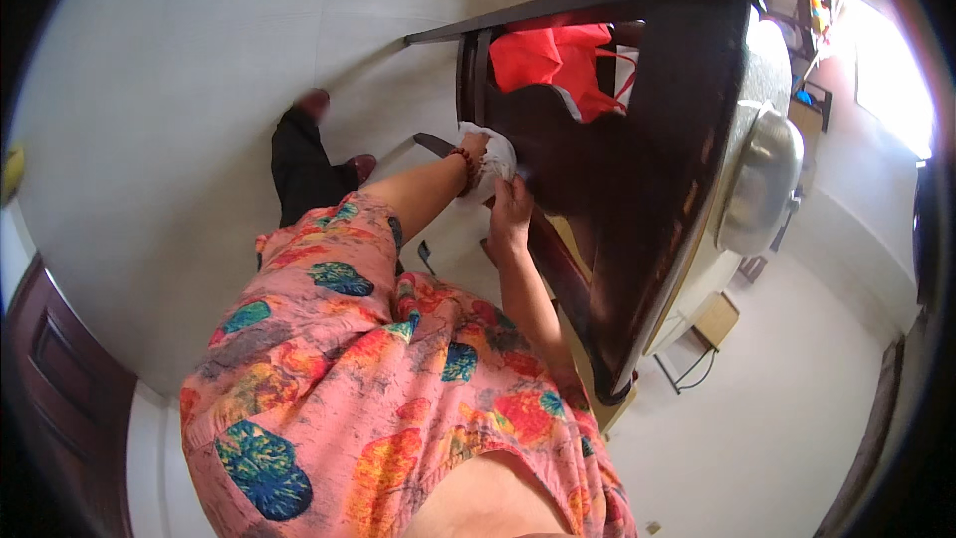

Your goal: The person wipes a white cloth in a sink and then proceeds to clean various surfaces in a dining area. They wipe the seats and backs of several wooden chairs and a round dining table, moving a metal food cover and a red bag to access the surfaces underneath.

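Note:
Both of my hands are on a crumpled white cloth [500, 155] beside a dark wooden piece of furniture [672, 82]. My left hand [475, 143], with a beaded bracelet at the wrist, grips the cloth's far side. At its near edge, the fingers of my right hand [511, 208] are closed on the cloth. The cloth lies against the edge of a dark panel with a wavy outline [553, 142]. Whatever part of the wood is under the cloth is hidden. Inside the frame, behind that panel, sits a red bag [549, 56] with a strap.
A metal lidded pot [762, 179] stands on the furniture's top. A dark curved wooden piece [433, 143] juts out near my left wrist. Dark trousers [299, 164] and maroon shoes [364, 167] show on the pale floor. A small stool [715, 320] and a brown door [71, 388] are farther off.

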